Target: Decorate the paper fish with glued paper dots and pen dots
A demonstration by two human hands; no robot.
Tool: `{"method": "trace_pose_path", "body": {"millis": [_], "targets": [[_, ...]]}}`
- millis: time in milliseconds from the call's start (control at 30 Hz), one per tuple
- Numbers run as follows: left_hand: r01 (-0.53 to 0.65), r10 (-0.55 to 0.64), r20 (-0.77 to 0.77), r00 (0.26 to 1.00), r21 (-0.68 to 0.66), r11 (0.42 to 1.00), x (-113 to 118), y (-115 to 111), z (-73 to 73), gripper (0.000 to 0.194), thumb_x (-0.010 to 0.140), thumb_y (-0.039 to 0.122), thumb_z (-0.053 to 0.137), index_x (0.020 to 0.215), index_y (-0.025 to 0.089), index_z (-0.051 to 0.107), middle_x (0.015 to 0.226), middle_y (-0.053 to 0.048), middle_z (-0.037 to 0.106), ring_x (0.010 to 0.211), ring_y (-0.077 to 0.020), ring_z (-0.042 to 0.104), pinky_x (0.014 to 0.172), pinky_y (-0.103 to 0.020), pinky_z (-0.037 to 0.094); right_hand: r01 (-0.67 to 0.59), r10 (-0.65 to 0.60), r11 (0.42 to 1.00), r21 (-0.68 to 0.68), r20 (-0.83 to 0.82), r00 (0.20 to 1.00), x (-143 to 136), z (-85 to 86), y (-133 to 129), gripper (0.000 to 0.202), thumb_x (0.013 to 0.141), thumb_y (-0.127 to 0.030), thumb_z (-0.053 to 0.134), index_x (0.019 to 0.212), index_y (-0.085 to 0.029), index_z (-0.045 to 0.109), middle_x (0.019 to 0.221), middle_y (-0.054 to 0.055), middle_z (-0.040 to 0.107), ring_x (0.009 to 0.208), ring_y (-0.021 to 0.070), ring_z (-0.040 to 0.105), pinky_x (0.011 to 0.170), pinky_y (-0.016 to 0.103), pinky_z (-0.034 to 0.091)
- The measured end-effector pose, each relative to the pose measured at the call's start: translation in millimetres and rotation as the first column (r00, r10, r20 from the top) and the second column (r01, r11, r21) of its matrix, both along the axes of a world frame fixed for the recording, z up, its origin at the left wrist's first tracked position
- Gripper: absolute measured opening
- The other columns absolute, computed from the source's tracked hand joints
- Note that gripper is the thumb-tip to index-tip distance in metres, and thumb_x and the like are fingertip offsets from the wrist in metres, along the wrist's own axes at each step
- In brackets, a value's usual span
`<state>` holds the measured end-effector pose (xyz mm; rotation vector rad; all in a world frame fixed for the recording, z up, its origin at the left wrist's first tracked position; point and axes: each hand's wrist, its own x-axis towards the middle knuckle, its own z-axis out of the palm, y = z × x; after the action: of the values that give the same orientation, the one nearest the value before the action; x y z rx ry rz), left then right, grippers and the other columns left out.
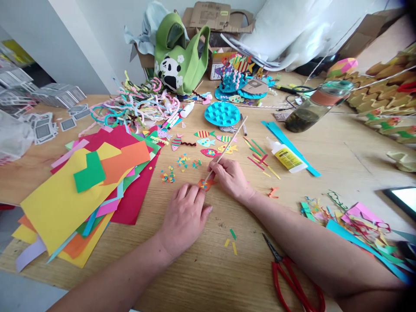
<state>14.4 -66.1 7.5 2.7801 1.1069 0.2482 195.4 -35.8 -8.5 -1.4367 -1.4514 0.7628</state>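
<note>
My right hand (232, 177) is closed around a thin wooden stick (229, 142), slanted with its lower end on a small orange paper fish (206, 185). Small coloured pieces dot the fish. My left hand (186, 212) lies flat on the table, fingers stretched out, with the fingertips at the fish's near edge. Behind my hands are several decorated paper fish (205, 142). Small heaps of paper confetti (168, 175) lie to the left of the orange fish. Coloured paper strips (258, 157) and a glue bottle (287, 156) with a yellow label lie to the right.
Coloured paper sheets (61, 190) are piled at left, with pipe cleaners (133, 104) behind. Red-handled scissors (294, 281) lie under my right forearm. Paper scraps (357, 225) and a drink bottle (316, 108) are at right. A green panda bag (182, 60) stands behind a blue disc (222, 114).
</note>
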Motion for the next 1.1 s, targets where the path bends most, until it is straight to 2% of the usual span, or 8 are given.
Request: {"method": "trace_pose_path", "body": {"millis": [200,433,633,800,900,1100], "targets": [[0.003,-0.004,-0.007,1.0,-0.009,1.0,0.2,-0.4,0.1,0.033,0.092,0.032,0.056,0.119,0.013,0.056,0.113,-0.011,0.058,0.106,-0.0287,0.05,0.094,-0.047,0.045,-0.087,0.066,0.989,0.123,0.163,0.984,0.4,-2.2,-2.6,0.024,0.091,-0.023,0.044,0.07,-0.019,0.054,0.063,0.0,0.06,0.058,0.0128,0.057,0.059,0.024,0.043],[-0.001,0.001,0.011,1.0,-0.009,1.0,0.8,0.8,-1.7,0.033,0.092,0.032,0.057,0.119,0.013,0.055,0.112,-0.011,0.058,0.106,-0.0284,0.05,0.094,-0.047,0.045,-0.128,0.061,0.967,0.222,0.285,0.957,-0.5,5.3,-3.7,0.028,0.092,-0.023,0.041,0.066,-0.019,0.05,0.061,0.002,0.056,0.056,0.0128,0.052,0.057,0.025,0.04],[-0.004,0.005,0.008,1.0,-0.008,1.0,0.6,1.4,-1.3,0.033,0.092,0.032,0.056,0.119,0.012,0.055,0.111,-0.011,0.059,0.105,-0.0282,0.05,0.093,-0.047,0.046,-0.082,0.061,0.99,0.116,0.174,0.983,0.0,-0.9,-1.7,0.027,0.092,-0.025,0.043,0.068,-0.019,0.053,0.061,0.001,0.059,0.056,0.0124,0.054,0.057,0.025,0.041],[-0.006,0.006,0.005,1.0,-0.005,1.0,0.7,1.2,-1.4,0.033,0.092,0.032,0.057,0.119,0.013,0.055,0.112,-0.01,0.058,0.106,-0.0283,0.05,0.093,-0.046,0.045,0.043,-0.043,0.999,0.027,0.003,0.999,-0.2,0.5,-0.3,0.032,0.091,-0.034,0.045,0.065,-0.019,0.056,0.056,0.0,0.06,0.052,0.0129,0.056,0.055,0.025,0.042],[-0.004,0.004,0.009,1.0,-0.004,1.0,0.5,1.4,-1.8,0.033,0.092,0.032,0.057,0.119,0.014,0.055,0.112,-0.01,0.059,0.106,-0.0281,0.05,0.093,-0.046,0.045,0.09,-0.088,0.995,0.036,-0.057,0.995,-0.5,3.7,-1.5,0.033,0.089,-0.039,0.047,0.067,-0.018,0.059,0.055,0.001,0.061,0.052,0.0137,0.058,0.054,0.025,0.044],[-0.004,0.004,0.019,1.0,0.001,1.0,0.6,2.3,-2.1,0.032,0.092,0.032,0.057,0.118,0.014,0.056,0.111,-0.01,0.059,0.106,-0.0279,0.05,0.092,-0.046,0.045,0.085,-0.078,0.989,0.12,-0.068,0.995,-1.1,4.2,-4.9,0.032,0.092,-0.038,0.048,0.069,-0.018,0.059,0.056,0.001,0.061,0.051,0.0128,0.058,0.053,0.024,0.044]]}}
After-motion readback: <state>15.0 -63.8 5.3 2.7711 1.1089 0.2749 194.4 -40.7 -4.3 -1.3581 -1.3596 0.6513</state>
